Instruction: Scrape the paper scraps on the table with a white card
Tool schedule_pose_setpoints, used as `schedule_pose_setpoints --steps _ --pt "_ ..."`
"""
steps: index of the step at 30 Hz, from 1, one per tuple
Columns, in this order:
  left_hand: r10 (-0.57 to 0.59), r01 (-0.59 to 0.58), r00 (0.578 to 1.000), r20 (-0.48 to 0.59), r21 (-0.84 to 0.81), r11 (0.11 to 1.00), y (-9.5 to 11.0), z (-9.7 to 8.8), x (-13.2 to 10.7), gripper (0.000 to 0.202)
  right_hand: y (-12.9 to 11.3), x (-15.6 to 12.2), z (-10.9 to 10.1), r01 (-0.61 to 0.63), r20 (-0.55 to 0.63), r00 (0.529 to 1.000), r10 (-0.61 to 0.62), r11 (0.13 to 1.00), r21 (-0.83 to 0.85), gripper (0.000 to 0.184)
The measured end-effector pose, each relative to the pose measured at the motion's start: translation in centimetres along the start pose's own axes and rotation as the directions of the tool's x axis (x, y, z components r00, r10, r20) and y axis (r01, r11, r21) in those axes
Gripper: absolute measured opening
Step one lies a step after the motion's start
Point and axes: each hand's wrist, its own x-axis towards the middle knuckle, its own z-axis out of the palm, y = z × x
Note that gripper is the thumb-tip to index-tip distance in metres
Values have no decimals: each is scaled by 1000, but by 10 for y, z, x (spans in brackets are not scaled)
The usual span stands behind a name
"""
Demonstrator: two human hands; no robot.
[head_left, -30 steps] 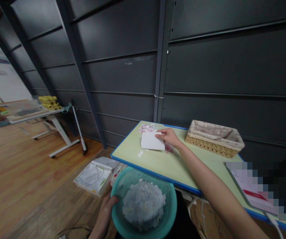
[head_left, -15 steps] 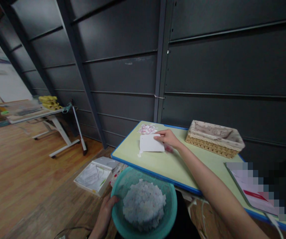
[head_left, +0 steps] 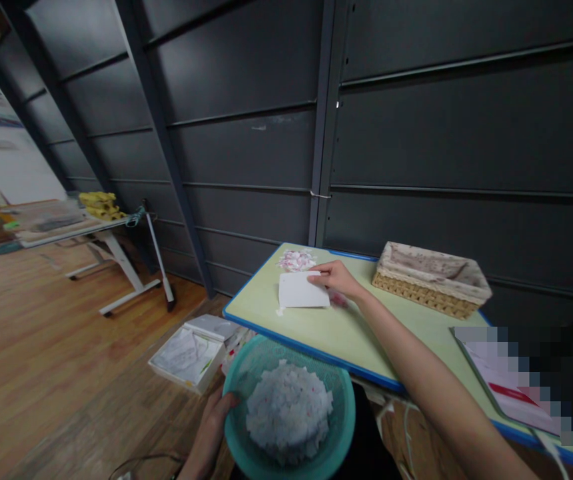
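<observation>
My left hand [head_left: 216, 415] grips the rim of a teal mesh plastic basket [head_left: 344, 427], thumb inside the edge. A heap of torn white paper scraps [head_left: 289, 410] fills its middle. Over the table, my right hand [head_left: 335, 277] pinches the upper right corner of a white rectangular card [head_left: 299, 292]. Just behind the card lies a small pile of pink and white paper scraps [head_left: 296, 260]. More reddish scraps [head_left: 337, 299] show partly under my right hand. A tiny white shred [head_left: 280, 312] rests by the card's lower left corner.
The pale green table [head_left: 366, 340] has a blue edge. On it stand a cloth-lined wicker basket [head_left: 431, 280] and a tablet-like device [head_left: 511, 387], partly pixelated. An open white box [head_left: 189, 353] sits on the floor at left. Dark wall panels [head_left: 246, 153] rise behind.
The card's lower edge has dipped very slightly toward the table. Both hands keep their grip, and the teal basket stays where it was.
</observation>
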Motion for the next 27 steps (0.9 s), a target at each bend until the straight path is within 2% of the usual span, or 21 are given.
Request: schedule_pose_setpoints --steps 2,4,8,13,19,22,27 --pt "-20 21 1000 2 -37 999 -3 -1 2 27 -1 -1 0 -18 14 1000 17 1000 16 39" --pt "-16 19 999 48 -60 998 -7 -3 6 29 -2 -1 0 -37 24 999 36 999 39 39" --pt "18 -18 999 42 -5 1000 -8 -5 8 27 -3 -1 -2 -73 52 996 69 994 78 39" --pt "13 -11 996 87 -22 1000 -4 -3 5 27 -2 -1 -6 -74 18 997 72 991 110 39" --pt "12 -12 1000 1 40 999 -5 -3 5 17 -5 -2 -6 -105 51 994 101 992 67 37" --pt "-17 16 1000 20 6 1000 -8 -4 6 15 -5 -2 -6 -107 95 990 102 993 53 36" --pt "-1 2 999 43 -29 1000 -10 -4 8 16 -3 -2 -4 -105 87 991 98 992 72 35"
